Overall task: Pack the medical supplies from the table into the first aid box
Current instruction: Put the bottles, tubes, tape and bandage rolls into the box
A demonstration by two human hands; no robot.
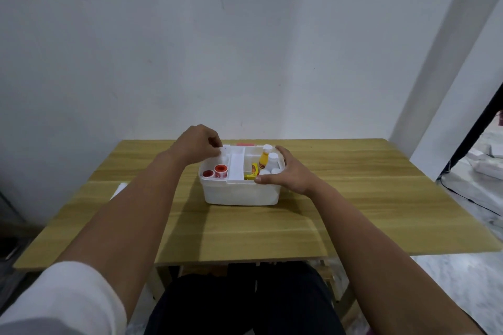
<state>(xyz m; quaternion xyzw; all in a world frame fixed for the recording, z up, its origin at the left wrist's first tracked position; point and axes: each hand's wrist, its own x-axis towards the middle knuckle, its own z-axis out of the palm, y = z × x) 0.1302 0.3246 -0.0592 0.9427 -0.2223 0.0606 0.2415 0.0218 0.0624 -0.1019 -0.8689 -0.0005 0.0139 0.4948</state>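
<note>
A white first aid box (pixel 239 193) stands open in the middle of the wooden table (pixel 353 198). Its left compartment holds two red-capped rolls (pixel 215 171). The right side holds an orange bottle (pixel 264 158), white bottles (pixel 272 162) and a yellow packet (pixel 252 171). A white tray handle (pixel 235 167) runs across the middle. My left hand (pixel 198 144) is at the box's back left corner, fingers pinched on a small white item at the rim. My right hand (pixel 288 171) grips the box's right rim.
A white object (pixel 119 187) lies at the table's left edge, partly hidden by my left forearm. Something red (pixel 245 144) shows just behind the box. A white wall rises behind the table. Clutter lies on the floor at the right.
</note>
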